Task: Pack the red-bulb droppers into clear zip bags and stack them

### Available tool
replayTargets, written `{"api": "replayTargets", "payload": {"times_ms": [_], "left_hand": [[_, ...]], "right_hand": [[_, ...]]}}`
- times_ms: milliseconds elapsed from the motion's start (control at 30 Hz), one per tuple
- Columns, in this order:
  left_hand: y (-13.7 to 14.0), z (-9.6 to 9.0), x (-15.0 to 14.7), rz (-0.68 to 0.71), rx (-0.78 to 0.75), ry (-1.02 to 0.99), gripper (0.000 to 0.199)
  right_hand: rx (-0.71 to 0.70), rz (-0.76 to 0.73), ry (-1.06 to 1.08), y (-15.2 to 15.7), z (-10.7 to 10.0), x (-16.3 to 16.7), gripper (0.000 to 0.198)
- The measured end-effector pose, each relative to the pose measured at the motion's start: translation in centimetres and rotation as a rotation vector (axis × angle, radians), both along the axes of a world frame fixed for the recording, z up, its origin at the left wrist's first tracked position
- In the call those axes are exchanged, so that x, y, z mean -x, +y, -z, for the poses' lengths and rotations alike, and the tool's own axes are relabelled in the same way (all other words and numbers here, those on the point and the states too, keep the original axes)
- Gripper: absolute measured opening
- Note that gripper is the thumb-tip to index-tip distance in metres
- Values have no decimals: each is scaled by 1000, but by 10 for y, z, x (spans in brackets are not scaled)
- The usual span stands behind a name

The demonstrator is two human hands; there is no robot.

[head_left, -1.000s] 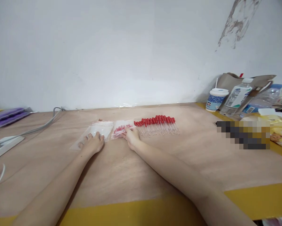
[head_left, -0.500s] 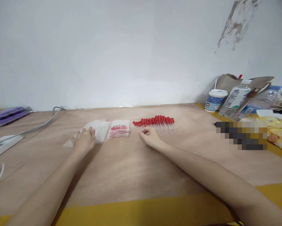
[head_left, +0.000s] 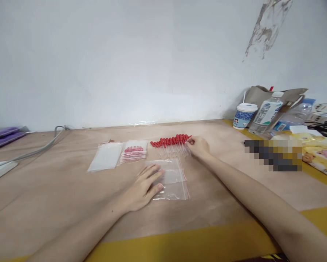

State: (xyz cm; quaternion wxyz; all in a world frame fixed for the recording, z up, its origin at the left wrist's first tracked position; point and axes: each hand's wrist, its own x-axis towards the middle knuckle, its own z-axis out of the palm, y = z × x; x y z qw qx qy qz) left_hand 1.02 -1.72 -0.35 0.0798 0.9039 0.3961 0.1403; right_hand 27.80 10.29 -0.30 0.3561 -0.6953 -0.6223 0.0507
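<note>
My left hand (head_left: 145, 189) lies with its fingers spread on clear zip bags (head_left: 174, 185), which overlap on the table in front of me. A row of glass-like droppers (head_left: 170, 143) with red bulbs lies beyond them, tips toward me. At the row's right end, my right hand (head_left: 199, 145) has thumb and fingers pinched on a dropper, mostly hidden by the hand. Left of the row sits a pile of filled zip bags (head_left: 133, 154) with red bulbs showing through. Beside it is a stack of flat, whitish zip bags (head_left: 106, 156).
A paper cup (head_left: 244, 116) with a straw, a clear bottle (head_left: 267, 114) and a yellow package (head_left: 316, 151) stand or lie at the right. Grey cables (head_left: 43, 146) and purple packets (head_left: 5, 136) are at the left. A wall (head_left: 111, 65) closes off the back.
My left hand has moved right and toward me from the bag stack, and clear bags now lie under it in the middle. My right hand has moved right along the droppers.
</note>
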Motion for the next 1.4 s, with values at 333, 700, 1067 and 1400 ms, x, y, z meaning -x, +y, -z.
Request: {"api": "replayTargets", "payload": {"times_ms": [333, 700, 1067, 1400], "left_hand": [[5, 2, 0, -31, -2, -1, 43], [10, 8, 1, -103, -84, -108, 33], [8, 5, 3, -107, -30, -27, 54], [-14, -25, 60, -344, 102, 463, 48]], "right_hand": [[164, 111, -173, 20, -16, 32, 24], [279, 107, -175, 16, -37, 43, 25], [619, -911, 497, -64, -10, 27, 36], [670, -1023, 379, -73, -15, -17, 44]]}}
